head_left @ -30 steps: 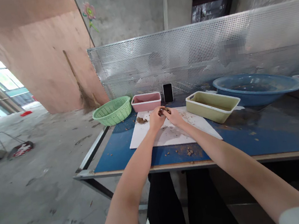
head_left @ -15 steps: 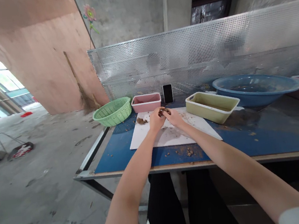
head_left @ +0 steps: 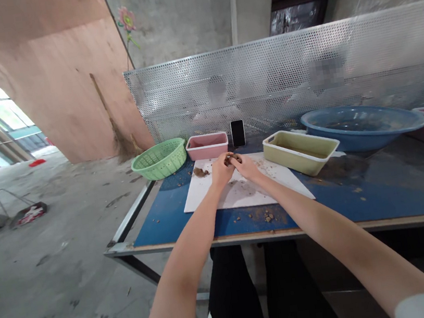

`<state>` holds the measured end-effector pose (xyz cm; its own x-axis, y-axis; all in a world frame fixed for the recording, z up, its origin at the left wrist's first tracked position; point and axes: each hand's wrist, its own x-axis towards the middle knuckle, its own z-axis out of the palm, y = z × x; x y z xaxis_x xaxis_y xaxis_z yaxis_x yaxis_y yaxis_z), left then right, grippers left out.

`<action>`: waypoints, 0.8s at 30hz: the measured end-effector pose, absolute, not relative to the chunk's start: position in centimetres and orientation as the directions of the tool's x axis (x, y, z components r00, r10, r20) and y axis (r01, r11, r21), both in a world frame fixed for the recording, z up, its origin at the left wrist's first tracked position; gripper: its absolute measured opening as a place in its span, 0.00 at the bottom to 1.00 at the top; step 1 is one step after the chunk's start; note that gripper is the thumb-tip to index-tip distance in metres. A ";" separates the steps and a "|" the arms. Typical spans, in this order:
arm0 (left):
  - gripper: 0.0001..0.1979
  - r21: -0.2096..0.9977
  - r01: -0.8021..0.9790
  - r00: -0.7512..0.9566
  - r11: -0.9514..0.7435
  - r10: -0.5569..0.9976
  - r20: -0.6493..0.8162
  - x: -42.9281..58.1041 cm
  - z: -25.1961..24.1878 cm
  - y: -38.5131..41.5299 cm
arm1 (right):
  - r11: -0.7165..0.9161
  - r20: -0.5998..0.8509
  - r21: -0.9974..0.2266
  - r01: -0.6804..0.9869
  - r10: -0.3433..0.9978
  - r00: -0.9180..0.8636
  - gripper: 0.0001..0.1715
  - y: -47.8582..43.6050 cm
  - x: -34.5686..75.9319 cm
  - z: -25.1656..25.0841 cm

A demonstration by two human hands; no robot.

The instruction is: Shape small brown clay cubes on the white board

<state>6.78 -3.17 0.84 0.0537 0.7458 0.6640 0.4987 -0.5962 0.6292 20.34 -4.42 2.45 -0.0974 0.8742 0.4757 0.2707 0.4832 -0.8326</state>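
My left hand [head_left: 222, 169] and my right hand [head_left: 247, 167] meet over the far part of a white board [head_left: 248, 191]. Between them is a dark brown clay-like lump [head_left: 232, 160], with the fingers of both hands closed round it; much of it is hidden behind them. Left of my left hand, a smaller brown lump [head_left: 199, 172] lies on the board. Brown crumbs are scattered over the board, mostly to the right of my right hand.
Behind the board stand a pink basket [head_left: 207, 149] and an upright phone [head_left: 238, 134]. A green colander [head_left: 160, 161] is at left; an olive bin [head_left: 294, 157] and a blue basin [head_left: 367, 137] are at right. Brown bits [head_left: 269, 218] lie near the table's front edge.
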 end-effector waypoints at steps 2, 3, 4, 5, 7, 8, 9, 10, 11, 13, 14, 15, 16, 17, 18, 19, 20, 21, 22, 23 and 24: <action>0.20 0.626 0.505 0.056 -0.594 0.746 0.663 6.8 0.9 -3.2 | 0.481 0.474 -0.835 0.265 0.875 -0.096 0.18 -4.4 20.3 2.5; 0.20 0.623 0.508 0.058 -0.595 0.745 0.664 6.8 0.9 -3.2 | 0.481 0.474 -0.836 0.265 0.876 -0.094 0.18 -4.4 20.3 2.5; 0.20 0.621 0.510 0.060 -0.595 0.745 0.665 6.8 0.9 -3.1 | 0.480 0.473 -0.836 0.266 0.876 -0.092 0.18 -4.4 20.3 2.5; 0.20 0.621 0.512 0.060 -0.594 0.746 0.664 6.8 0.9 -3.1 | 0.479 0.473 -0.836 0.268 0.876 -0.092 0.17 -4.5 20.3 2.5; 0.20 0.624 0.516 0.059 -0.587 0.751 0.658 6.8 0.8 -3.1 | 0.480 0.474 -0.835 0.269 0.876 -0.092 0.18 -4.5 20.3 2.6; 0.20 0.626 0.516 0.058 -0.584 0.754 0.655 6.8 0.8 -3.0 | 0.480 0.473 -0.834 0.273 0.876 -0.093 0.18 -4.5 20.3 2.6; 0.20 0.628 0.516 0.057 -0.582 0.755 0.653 6.8 0.8 -3.0 | 0.478 0.473 -0.833 0.278 0.876 -0.092 0.18 -4.5 20.3 2.6; 0.20 0.630 0.514 0.056 -0.582 0.756 0.652 6.8 0.7 -3.0 | 0.477 0.472 -0.831 0.287 0.877 -0.091 0.18 -4.6 20.4 2.7; 0.20 0.631 0.512 0.055 -0.582 0.756 0.652 6.8 0.7 -3.0 | 0.476 0.472 -0.828 0.296 0.877 -0.089 0.17 -4.6 20.4 2.7; 0.20 0.636 0.505 0.054 -0.584 0.756 0.652 6.8 0.7 -3.0 | 0.476 0.476 -0.823 0.311 0.876 -0.081 0.17 -4.6 20.4 2.8; 0.20 0.637 0.499 0.054 -0.587 0.755 0.653 6.9 0.7 -3.0 | 0.477 0.479 -0.821 0.314 0.874 -0.078 0.17 -4.6 20.4 2.8; 0.20 0.639 0.494 0.052 -0.590 0.754 0.655 6.9 0.8 -3.0 | 0.478 0.481 -0.820 0.315 0.873 -0.074 0.17 -4.7 20.4 2.8; 0.20 0.640 0.490 0.051 -0.591 0.753 0.656 6.9 0.8 -3.0 | 0.479 0.482 -0.819 0.315 0.873 -0.073 0.17 -4.7 20.4 2.8; 0.20 0.642 0.487 0.049 -0.592 0.753 0.657 6.9 0.8 -3.1 | 0.481 0.485 -0.819 0.314 0.872 -0.071 0.17 -4.7 20.4 2.8; 0.20 0.644 0.487 0.048 -0.590 0.754 0.655 6.9 0.8 -3.1 | 0.483 0.488 -0.817 0.315 0.870 -0.070 0.17 -4.7 20.4 2.8; 0.20 0.647 0.488 0.047 -0.586 0.758 0.651 6.9 0.8 -3.1 | 0.486 0.491 -0.815 0.315 0.868 -0.068 0.17 -4.7 20.3 2.8; 0.20 0.649 0.489 0.047 -0.582 0.761 0.647 7.0 0.9 -3.1 | 0.489 0.495 -0.813 0.316 0.866 -0.067 0.17 -4.7 20.3 2.8; 0.20 0.650 0.491 0.048 -0.580 0.763 0.644 7.0 0.9 -3.2 | 0.492 0.499 -0.811 0.317 0.864 -0.065 0.17 -4.7 20.3 2.8; 0.19 0.649 0.492 0.049 -0.580 0.763 0.644 7.0 0.9 -3.2 | 0.494 0.502 -0.809 0.318 0.862 -0.063 0.17 -4.7 20.3 2.7; 0.19 0.646 0.493 0.050 -0.583 0.761 0.647 7.0 0.9 -3.2 | 0.497 0.505 -0.807 0.319 0.861 -0.061 0.17 -4.7 20.3 2.7; 0.19 0.643 0.494 0.050 -0.586 0.757 0.651 7.0 1.0 -3.3 | 0.499 0.508 -0.806 0.318 0.859 -0.058 0.18 -4.7 20.3 2.7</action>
